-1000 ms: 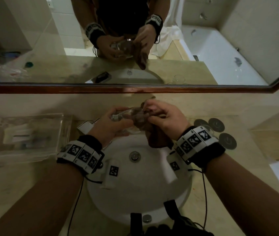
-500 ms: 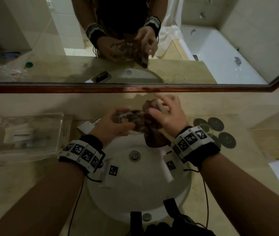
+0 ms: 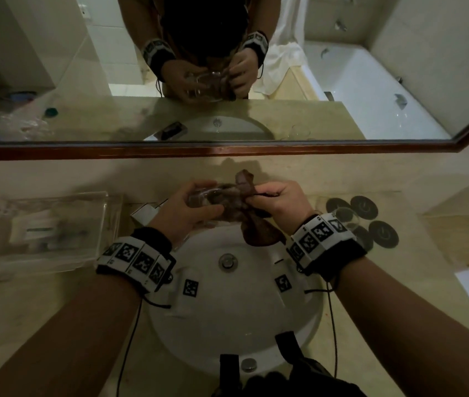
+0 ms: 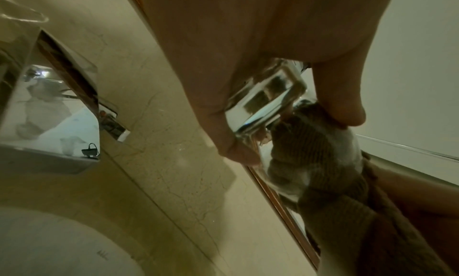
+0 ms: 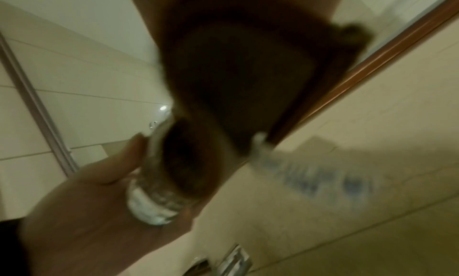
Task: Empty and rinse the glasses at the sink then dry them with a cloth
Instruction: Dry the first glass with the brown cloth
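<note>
Above the back of the white sink (image 3: pixel 236 319), my left hand (image 3: pixel 190 207) grips a clear glass (image 3: pixel 203 196) lying on its side. A brown cloth (image 3: pixel 242 202) is stuffed into the glass, and its loose end hangs down over the basin. My right hand (image 3: pixel 277 200) pinches the cloth at the glass mouth. The left wrist view shows the thick glass base (image 4: pixel 268 101) between my thumb and fingers, with the cloth (image 4: pixel 310 158) inside. In the blurred right wrist view the cloth (image 5: pixel 238 80) fills the glass (image 5: pixel 161 178). A second glass (image 3: pixel 345 217) stands on the counter at right.
Several dark round coasters (image 3: pixel 382 233) lie right of the sink. A clear plastic tray (image 3: pixel 47 233) with toiletries sits at left. The wood-framed mirror (image 3: pixel 227 149) runs along the back wall, and a small white box (image 3: pixel 147 213) lies behind my left wrist.
My right hand has pulled back to the right, drawing the cloth along out of the glass mouth and closing on it. The left hand has kept the glass in nearly the same place.
</note>
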Tool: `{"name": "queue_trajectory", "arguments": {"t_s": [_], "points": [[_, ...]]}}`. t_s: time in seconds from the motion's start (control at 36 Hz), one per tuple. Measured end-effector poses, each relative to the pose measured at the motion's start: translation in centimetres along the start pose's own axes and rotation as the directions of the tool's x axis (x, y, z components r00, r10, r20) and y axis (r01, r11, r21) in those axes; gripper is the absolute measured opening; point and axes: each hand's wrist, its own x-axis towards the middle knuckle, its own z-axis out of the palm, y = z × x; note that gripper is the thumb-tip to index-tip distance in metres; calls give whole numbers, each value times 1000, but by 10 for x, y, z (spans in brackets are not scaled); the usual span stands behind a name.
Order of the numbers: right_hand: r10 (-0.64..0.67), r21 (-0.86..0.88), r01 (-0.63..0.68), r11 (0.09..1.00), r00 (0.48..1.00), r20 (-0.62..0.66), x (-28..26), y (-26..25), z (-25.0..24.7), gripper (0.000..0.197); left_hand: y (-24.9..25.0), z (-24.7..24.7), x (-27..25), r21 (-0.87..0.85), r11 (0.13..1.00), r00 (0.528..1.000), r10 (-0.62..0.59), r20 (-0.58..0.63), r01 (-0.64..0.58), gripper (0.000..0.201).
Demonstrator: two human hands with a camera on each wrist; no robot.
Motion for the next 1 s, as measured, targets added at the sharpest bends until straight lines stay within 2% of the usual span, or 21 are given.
{"name": "queue_trajectory", "arguments": {"t_s": [0.14, 0.22, 0.31, 0.44, 0.56, 0.69, 0.86, 1.0], "points": [[19, -42, -15, 999, 997, 79, -14, 0, 7, 16, -2, -1, 2, 36, 999, 999, -29, -14, 29, 54], [25, -11, -24, 1000, 996, 90, -16, 3, 10, 19, -5, -2, 0, 36, 998, 999, -47, -2, 47, 55], [4, 20, -5, 1000, 997, 79, -12, 3, 10, 29, -5, -1, -2, -23, 998, 998, -53, -13, 53, 47], [-78, -219, 110, 970, 985, 153, -10, 0, 6, 38, -1, -3, 0, -1, 999, 999, -33, -34, 33, 53], [-64, -277, 104, 955, 987, 148, -9, 1, 5, 43, -1, -5, 1, -7, 1000, 999, -18, -31, 17, 54], [-50, -224, 82, 971, 988, 145, -10, -1, 10, 35, -4, -1, 1, -66, 998, 999, -21, -25, 19, 58], [32, -82, -15, 997, 977, 212, -9, -2, 18, 54, -4, 9, 1, 14, 1000, 1000, -18, 4, 18, 64], [21, -313, 58, 948, 970, 243, -6, 0, 8, 64, -10, 4, 0, 10, 999, 999, -41, 28, 41, 61]]}}
